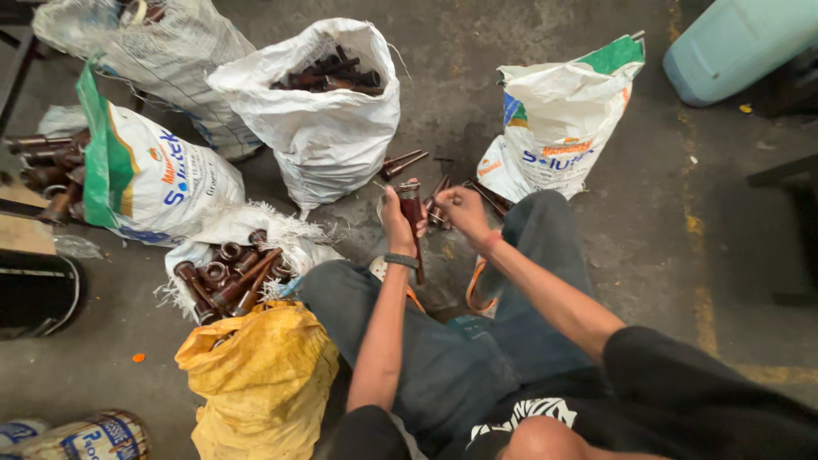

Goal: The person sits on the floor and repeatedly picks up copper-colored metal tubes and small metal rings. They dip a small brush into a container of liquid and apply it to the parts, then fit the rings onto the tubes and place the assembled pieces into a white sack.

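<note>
The left hand (397,223) is clenched around a rusty brown metal part (412,223), a long piece with a wider socket at its top and a thin stem running down past the wrist. The fingers wrap the upper half, and the part stands nearly upright over the concrete floor (648,255), between the person's knees. A dark band sits on that wrist.

The right hand (463,209) is just beside it, to the right. Its fingers are pinched together near the top of the part; whether they hold something small I cannot tell. A red band circles the right wrist.

On the floor just beyond both hands lie a few loose brown parts (404,163) of the same kind, some partly hidden behind the hands.

Farther out, sacks ring the person. Straight ahead stands an open white sack (328,128) filled with dark parts. To the right of it leans a white sack with green trim (558,128). To the left, a low torn white sack (247,230) spills more rusty sockets (226,277), with a printed white and green sack (153,175) behind it. Nearest the left knee is a yellow sack (260,383). A pale blue container (733,43) sits at the far right corner of the floor.
</note>
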